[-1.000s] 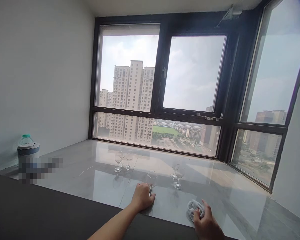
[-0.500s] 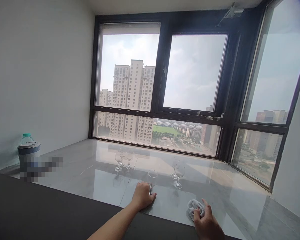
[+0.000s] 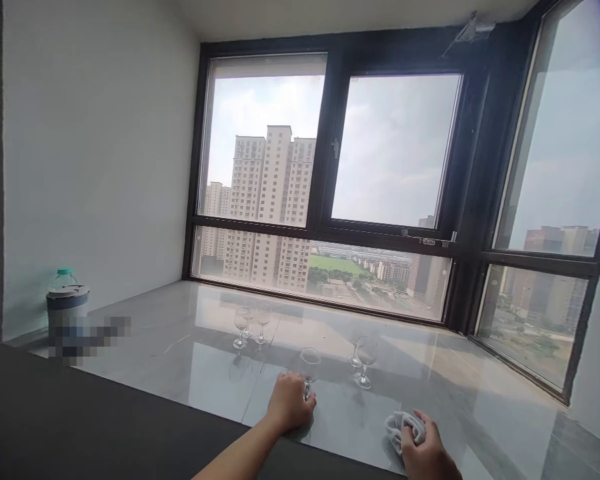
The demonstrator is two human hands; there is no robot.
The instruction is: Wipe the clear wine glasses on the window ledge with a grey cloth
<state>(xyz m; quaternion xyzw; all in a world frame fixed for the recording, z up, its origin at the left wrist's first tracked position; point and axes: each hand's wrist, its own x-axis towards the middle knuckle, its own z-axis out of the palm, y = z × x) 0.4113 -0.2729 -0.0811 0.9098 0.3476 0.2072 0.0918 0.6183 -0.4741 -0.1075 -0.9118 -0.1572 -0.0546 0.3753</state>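
My left hand is closed around the stem and foot of a clear wine glass that stands upright on the glossy grey sill. My right hand grips a crumpled white cloth lying on the sill at the lower right. Two more wine glasses stand just behind and between my hands. Another pair of glasses stands farther back to the left.
A large dark-framed window runs along the back and right of the sill. A grey container with a green-capped bottle behind it sits against the white wall at far left. A dark ledge borders the sill's near edge.
The view has shifted slightly, so everything sits a little lower and to the right. My right hand has closed more over the cloth. My left hand stays on the glass.
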